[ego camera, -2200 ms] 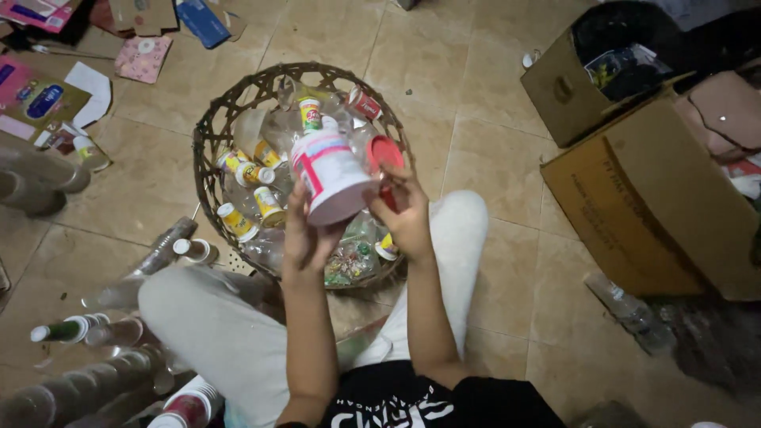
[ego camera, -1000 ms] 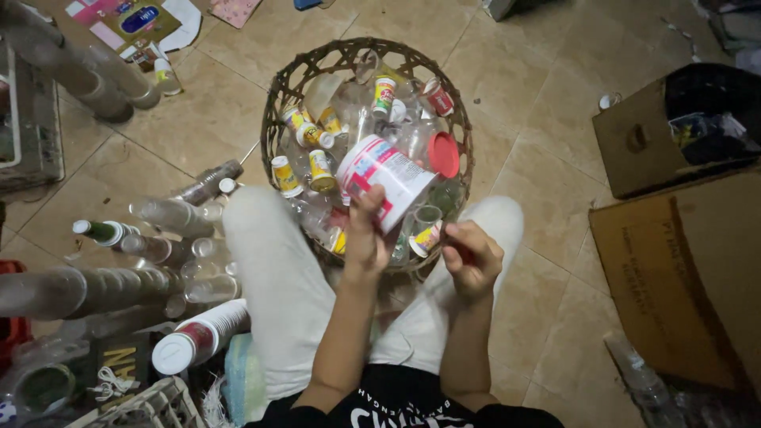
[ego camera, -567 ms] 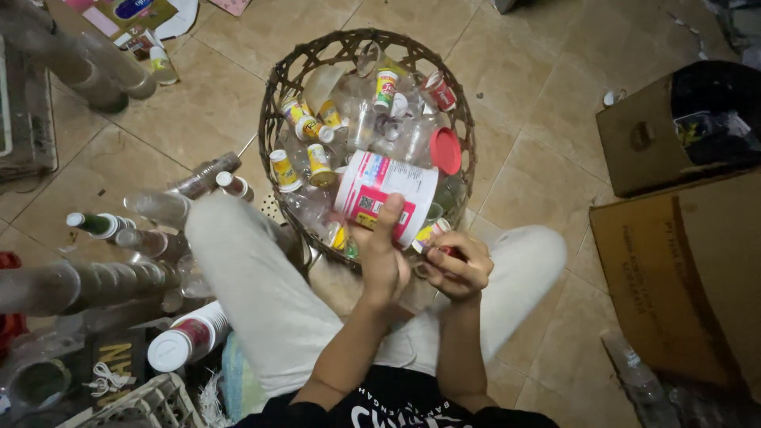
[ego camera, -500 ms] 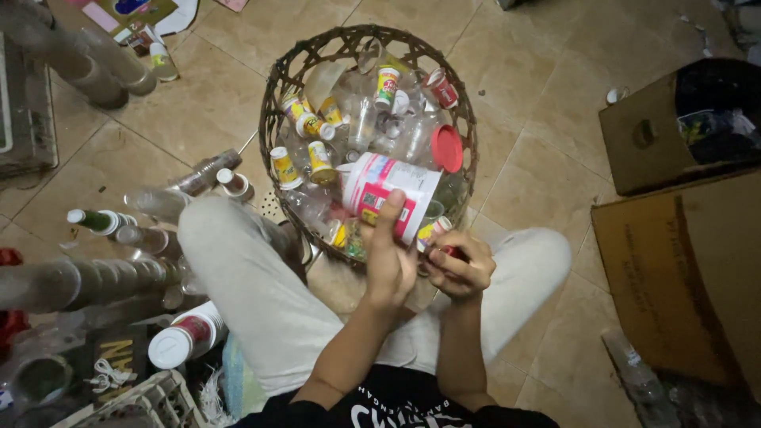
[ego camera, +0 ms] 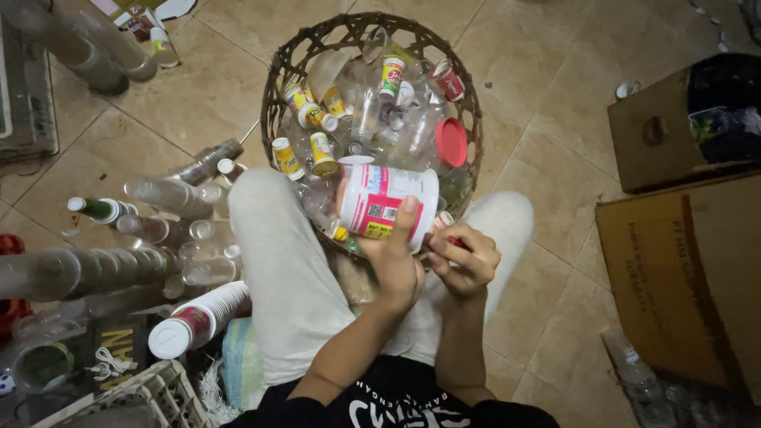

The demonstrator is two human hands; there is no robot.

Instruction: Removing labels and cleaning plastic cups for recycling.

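Over the basket [ego camera: 279, 87], left hand [ego camera: 394, 265] grips a jar [ego camera: 387, 200]; right hand [ego camera: 462, 260] seemingly pinches something red.

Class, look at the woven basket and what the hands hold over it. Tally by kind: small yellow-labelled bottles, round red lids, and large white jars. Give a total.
Small yellow-labelled bottles: 4, e.g., in the woven basket
Round red lids: 1
Large white jars: 1, held by the left hand
Total: 6
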